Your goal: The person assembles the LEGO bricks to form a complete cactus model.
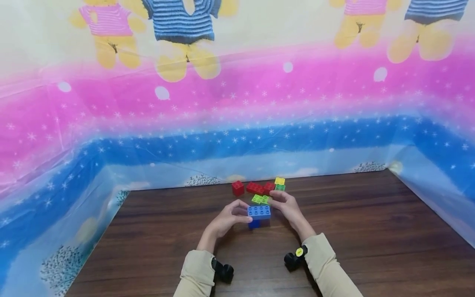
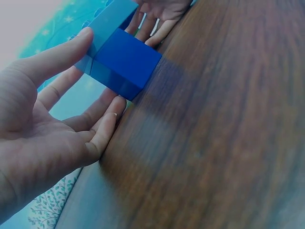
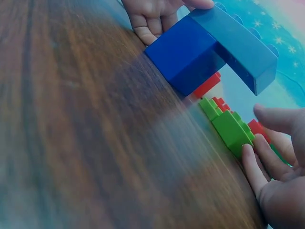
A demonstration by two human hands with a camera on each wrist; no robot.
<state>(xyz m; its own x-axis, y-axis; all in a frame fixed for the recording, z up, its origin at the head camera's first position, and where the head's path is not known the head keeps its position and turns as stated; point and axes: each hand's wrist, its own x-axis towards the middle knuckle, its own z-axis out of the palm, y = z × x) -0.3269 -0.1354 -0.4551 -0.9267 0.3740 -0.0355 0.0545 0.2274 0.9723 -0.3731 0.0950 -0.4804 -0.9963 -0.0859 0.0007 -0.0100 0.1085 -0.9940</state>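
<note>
Your left hand (image 1: 226, 220) has its grip on the blue brick stack (image 1: 258, 215) (thumb on top); your right hand (image 1: 287, 206), fingers relaxed, touches the green brick (image 1: 261, 200) on the tabletop (image 1: 371, 231).

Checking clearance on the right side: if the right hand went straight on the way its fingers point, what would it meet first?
Probably the green brick; the right hand already has a fingertip at its end. Depth is unclear.
</note>
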